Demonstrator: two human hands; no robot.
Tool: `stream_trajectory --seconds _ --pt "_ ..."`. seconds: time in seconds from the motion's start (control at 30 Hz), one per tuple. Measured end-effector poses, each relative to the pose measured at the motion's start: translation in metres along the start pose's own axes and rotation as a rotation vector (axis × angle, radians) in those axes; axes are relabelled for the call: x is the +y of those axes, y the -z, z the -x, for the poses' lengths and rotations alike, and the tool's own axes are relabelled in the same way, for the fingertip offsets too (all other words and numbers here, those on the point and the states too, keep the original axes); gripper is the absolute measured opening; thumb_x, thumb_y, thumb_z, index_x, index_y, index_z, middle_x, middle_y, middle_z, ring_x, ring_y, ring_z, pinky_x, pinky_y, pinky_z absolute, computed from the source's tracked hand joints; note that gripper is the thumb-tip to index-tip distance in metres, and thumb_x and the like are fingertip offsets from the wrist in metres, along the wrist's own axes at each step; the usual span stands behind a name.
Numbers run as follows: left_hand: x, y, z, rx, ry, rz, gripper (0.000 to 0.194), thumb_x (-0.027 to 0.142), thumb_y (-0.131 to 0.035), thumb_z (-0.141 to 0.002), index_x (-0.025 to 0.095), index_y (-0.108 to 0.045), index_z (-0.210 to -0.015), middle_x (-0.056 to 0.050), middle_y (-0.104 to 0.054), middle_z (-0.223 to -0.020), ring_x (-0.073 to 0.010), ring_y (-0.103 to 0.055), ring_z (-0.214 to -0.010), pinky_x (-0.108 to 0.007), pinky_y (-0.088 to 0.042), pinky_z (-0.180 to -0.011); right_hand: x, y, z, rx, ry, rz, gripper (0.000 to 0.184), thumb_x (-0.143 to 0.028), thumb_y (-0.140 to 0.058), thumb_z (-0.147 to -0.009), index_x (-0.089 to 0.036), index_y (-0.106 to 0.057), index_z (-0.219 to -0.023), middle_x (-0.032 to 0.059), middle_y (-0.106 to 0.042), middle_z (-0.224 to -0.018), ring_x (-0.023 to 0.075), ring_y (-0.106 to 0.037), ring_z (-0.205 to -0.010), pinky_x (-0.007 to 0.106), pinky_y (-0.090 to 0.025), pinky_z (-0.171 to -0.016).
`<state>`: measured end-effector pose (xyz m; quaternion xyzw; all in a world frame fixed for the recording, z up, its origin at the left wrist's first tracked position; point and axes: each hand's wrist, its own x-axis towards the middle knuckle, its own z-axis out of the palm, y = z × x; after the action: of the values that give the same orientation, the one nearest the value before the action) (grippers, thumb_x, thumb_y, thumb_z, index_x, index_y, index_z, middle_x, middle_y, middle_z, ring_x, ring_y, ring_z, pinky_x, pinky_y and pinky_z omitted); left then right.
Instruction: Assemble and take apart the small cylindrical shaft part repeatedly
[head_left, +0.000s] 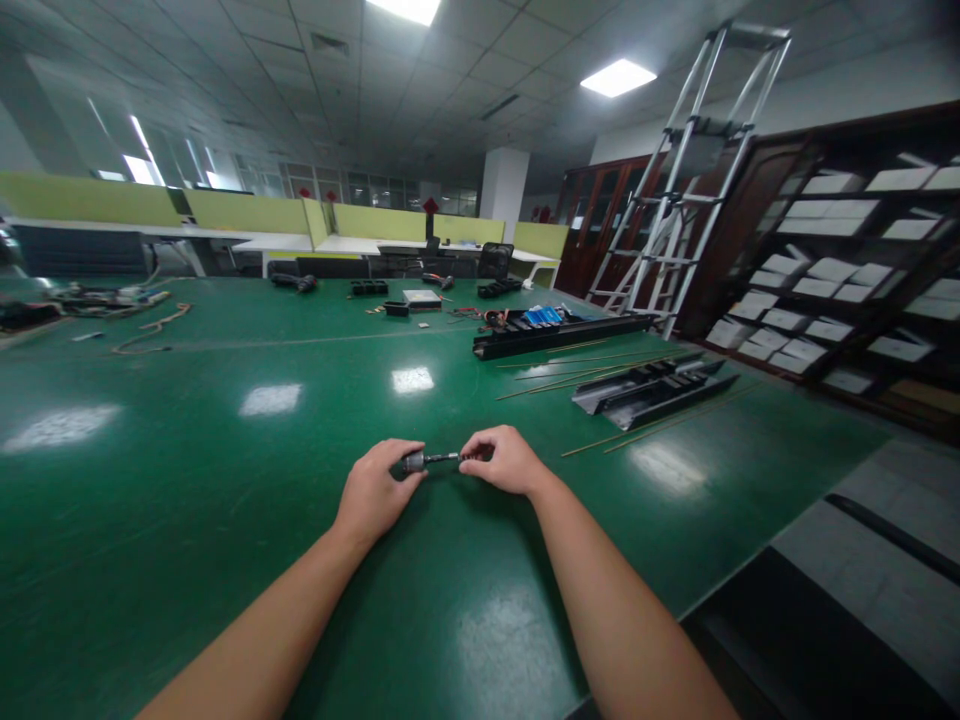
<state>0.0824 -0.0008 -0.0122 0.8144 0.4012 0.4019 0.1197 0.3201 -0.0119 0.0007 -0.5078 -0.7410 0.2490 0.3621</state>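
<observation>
Between thumb and fingers, my left hand (pixel 379 487) grips a small silver-grey metal cylinder (pixel 413 462) that looks like a little motor. A thin dark shaft (pixel 441 458) with a bright tip points from it toward the right, roughly level. My right hand (pixel 504 460) is closed in a pinch at the far end of this shaft. Something small and dark shows at its fingertips, too small to name. Both hands are held just above the green tabletop (pixel 360 580), near the middle of the view.
Black metal channels (pixel 652 395) and thin brass-coloured rods (pixel 585 380) lie to the right. Beyond them sit a long black rail (pixel 555 338) and blue parts (pixel 544 316). A white box (pixel 422 300) and power tools stand farther back. Circuit boards (pixel 105 298) and cable lie far left.
</observation>
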Motion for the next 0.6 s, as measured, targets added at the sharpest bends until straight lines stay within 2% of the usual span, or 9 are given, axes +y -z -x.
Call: stream_trajectory --seconds 0.1,0.2,0.3,0.43,0.53,0.6 --pt "0.002 0.001 -0.002 0.035 0.022 -0.015 0.028 0.027 -0.072 -0.077 0.026 -0.066 -0.105 -0.002 -0.067 -0.103 -0.0213 -0.061 -0.098 -0.036 -0.048 -0.089 0.002 0.001 0.0 -0.001 -0.009 0.004 0.014 -0.025 -0.074 -0.069 -0.016 -0.075 -0.079 0.0037 -0.071 -0.072 0.0146 -0.062 -0.063 0.024 -0.047 -0.06" --pt "0.003 0.001 -0.004 0.082 0.135 -0.008 0.031 0.036 -0.072 -0.078 0.025 -0.064 -0.106 -0.003 -0.067 -0.101 -0.0226 -0.061 -0.096 -0.037 -0.048 -0.087 0.006 0.0 0.0 -0.006 -0.022 0.004 0.014 -0.026 -0.074 -0.069 -0.016 -0.075 -0.079 0.0035 -0.071 -0.071 0.0142 -0.062 -0.063 0.023 -0.047 -0.06" --pt "0.002 0.0 -0.004 0.08 0.284 0.098 0.037 0.042 -0.066 -0.082 0.024 -0.061 -0.114 -0.004 -0.068 -0.104 -0.0226 -0.062 -0.095 -0.037 -0.048 -0.087 0.011 0.0 -0.001 -0.01 -0.04 -0.001 0.015 -0.026 -0.074 -0.069 -0.016 -0.075 -0.079 0.0035 -0.072 -0.072 0.0141 -0.062 -0.063 0.023 -0.047 -0.059" --pt "0.005 0.004 -0.004 0.105 0.416 0.287 0.044 0.048 -0.059 -0.085 0.02 -0.059 -0.118 -0.006 -0.067 -0.111 -0.0229 -0.064 -0.101 -0.036 -0.047 -0.093 0.019 0.0 -0.003 -0.017 -0.089 -0.026 0.016 -0.027 -0.074 -0.068 -0.015 -0.075 -0.079 0.004 -0.072 -0.072 0.0143 -0.063 -0.064 0.023 -0.047 -0.059" --pt "0.011 0.02 -0.005 0.154 0.524 0.372 0.048 0.051 -0.063 -0.08 0.017 -0.059 -0.114 -0.009 -0.068 -0.109 -0.0244 -0.065 -0.101 -0.035 -0.049 -0.093 0.023 0.0 -0.003 -0.001 -0.102 -0.049 0.019 -0.028 -0.075 -0.067 -0.014 -0.075 -0.08 0.0043 -0.072 -0.073 0.0148 -0.064 -0.066 0.023 -0.047 -0.06" --pt "0.012 0.041 -0.001 0.152 0.586 0.33 0.051 0.054 -0.065 -0.076 0.018 -0.058 -0.112 -0.009 -0.069 -0.108 -0.0253 -0.065 -0.102 -0.035 -0.049 -0.093 0.024 0.001 -0.003 0.007 -0.104 -0.052 0.02 -0.029 -0.075 -0.067 -0.014 -0.076 -0.08 0.0043 -0.072 -0.072 0.0148 -0.063 -0.065 0.023 -0.047 -0.059"
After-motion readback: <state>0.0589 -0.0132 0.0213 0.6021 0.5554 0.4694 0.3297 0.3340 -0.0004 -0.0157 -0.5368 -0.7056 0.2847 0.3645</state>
